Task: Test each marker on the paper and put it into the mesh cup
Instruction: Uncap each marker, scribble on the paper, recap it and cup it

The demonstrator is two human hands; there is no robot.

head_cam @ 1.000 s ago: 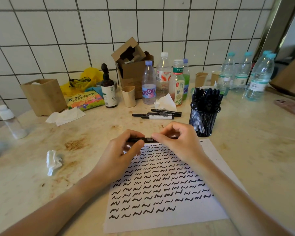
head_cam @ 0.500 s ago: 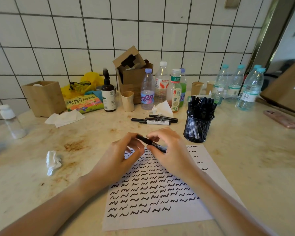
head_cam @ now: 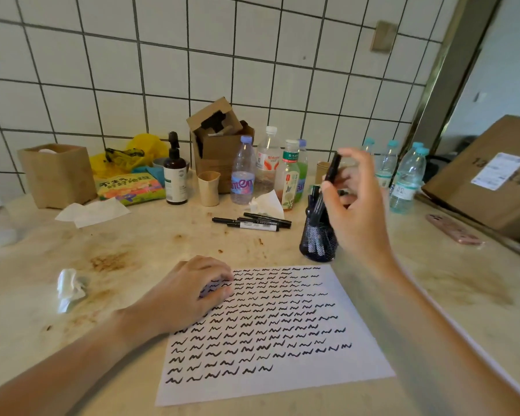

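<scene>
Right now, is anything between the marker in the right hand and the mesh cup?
Nothing visible: the right hand holds the marker just above the mesh cup, which already holds other markers.

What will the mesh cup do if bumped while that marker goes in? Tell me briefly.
The mesh cup probably tips easily: it looks tall and narrow, with markers sticking out above its rim. It likely slides too, since the table looks smooth. The right hand holds the marker above it; the left hand rests on the paper.

paper [head_cam: 282, 331] front-centre | mesh cup [head_cam: 316, 241] behind-right | loose markers [head_cam: 252, 222] left of cup
</scene>
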